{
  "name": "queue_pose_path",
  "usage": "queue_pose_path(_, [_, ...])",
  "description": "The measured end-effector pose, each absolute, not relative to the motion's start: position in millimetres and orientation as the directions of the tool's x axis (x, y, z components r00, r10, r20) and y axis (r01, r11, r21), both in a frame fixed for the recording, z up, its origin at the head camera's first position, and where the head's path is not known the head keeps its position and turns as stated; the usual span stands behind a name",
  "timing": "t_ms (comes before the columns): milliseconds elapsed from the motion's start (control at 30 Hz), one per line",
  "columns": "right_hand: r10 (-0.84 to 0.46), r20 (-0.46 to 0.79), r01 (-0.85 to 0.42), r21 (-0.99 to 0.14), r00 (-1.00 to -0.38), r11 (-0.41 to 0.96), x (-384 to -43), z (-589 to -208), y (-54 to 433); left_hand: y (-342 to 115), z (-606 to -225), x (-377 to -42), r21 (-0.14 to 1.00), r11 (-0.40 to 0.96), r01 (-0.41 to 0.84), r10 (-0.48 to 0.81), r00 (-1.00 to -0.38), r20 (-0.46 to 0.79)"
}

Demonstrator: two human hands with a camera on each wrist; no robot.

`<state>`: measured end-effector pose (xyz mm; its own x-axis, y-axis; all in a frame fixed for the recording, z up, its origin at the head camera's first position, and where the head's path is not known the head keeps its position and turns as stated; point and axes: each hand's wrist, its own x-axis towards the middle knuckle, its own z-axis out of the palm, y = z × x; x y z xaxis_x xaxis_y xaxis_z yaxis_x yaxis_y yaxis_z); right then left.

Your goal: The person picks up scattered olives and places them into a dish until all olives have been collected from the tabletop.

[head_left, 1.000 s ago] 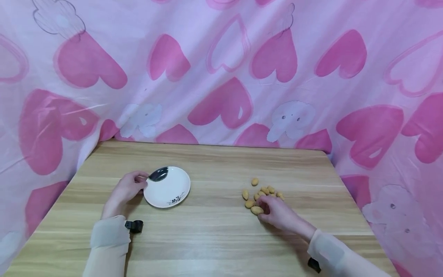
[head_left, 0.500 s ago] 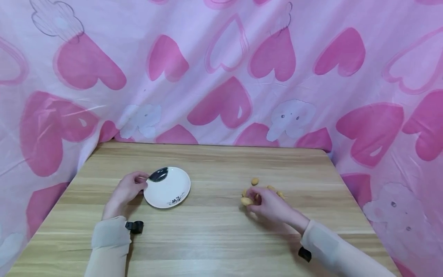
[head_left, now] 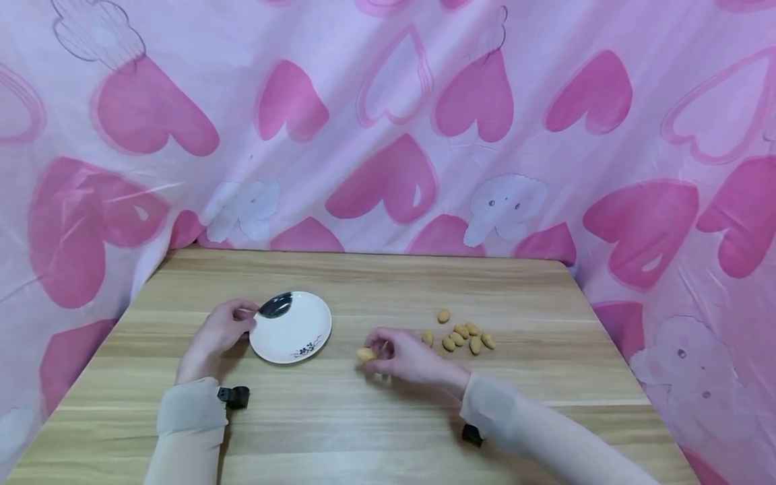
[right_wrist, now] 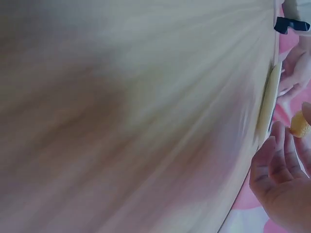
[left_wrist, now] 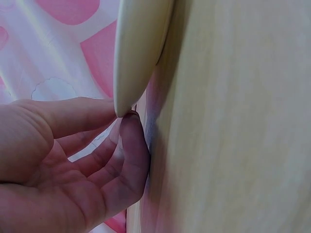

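My left hand (head_left: pixel 218 331) pinches the left rim of a round white plate (head_left: pixel 285 340), thumb above and fingers below, as the left wrist view shows at the plate's edge (left_wrist: pixel 141 53). A black patch and a small dark flower print decorate the plate, which lies on the table. Between the thumb and fingertips of my right hand (head_left: pixel 412 358) is a tan, almond-shaped nut (head_left: pixel 365 354), also visible in the right wrist view as a yellowish nut (right_wrist: pixel 300 125). This hand is right of the plate, above the tabletop. Its palm side is partly hidden.
Several more tan nuts (head_left: pixel 458 338) lie loose on the wooden table (head_left: pixel 339 431), right of my right hand; one nut (head_left: pixel 444 315) sits apart behind them. A pink heart-print cloth (head_left: pixel 388 168) hangs along the table's back and sides.
My right hand has moved left from the nuts toward the plate, carrying a nut and uncovering others behind it. My left hand and the plate have stayed in place.
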<state>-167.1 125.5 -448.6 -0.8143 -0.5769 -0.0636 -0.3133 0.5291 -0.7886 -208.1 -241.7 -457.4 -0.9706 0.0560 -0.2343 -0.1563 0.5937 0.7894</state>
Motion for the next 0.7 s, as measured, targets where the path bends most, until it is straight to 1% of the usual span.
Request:
queue_pose_path(167, [-0.576, -0.062, -0.309, -0.794, -0.815, 0.523, -178, -445, 93, -240, -459, -208, 0.774, 0.607, -0.177, 0.038, -0.967, -0.251])
queue_pose_path(300, [-0.587, -0.038, -0.318, -0.811, -0.809, 0.491, -190, -441, 65, -240, -460, -208, 0.788, 0.592, -0.169, 0.042, -0.97, -0.239])
queue_pose_path(433, [-0.578, -0.007, -0.351, -0.789, -0.816, 0.504, -203, -437, 37, -240, -460, -207, 0.799, 0.578, -0.165, 0.048, -0.971, -0.235])
queue_pose_path(600, [-0.594, 0.042, -0.45, -0.696, -0.804, 0.56, -220, -431, 1, -241, -460, -208, 0.807, 0.568, -0.164, 0.051, -0.971, -0.233])
queue_pose_path(700, [-0.623, 0.073, -0.532, -0.602, -0.779, 0.595, -231, -433, -20, -242, -460, -209, 0.806, 0.568, -0.17, 0.053, -0.969, -0.242])
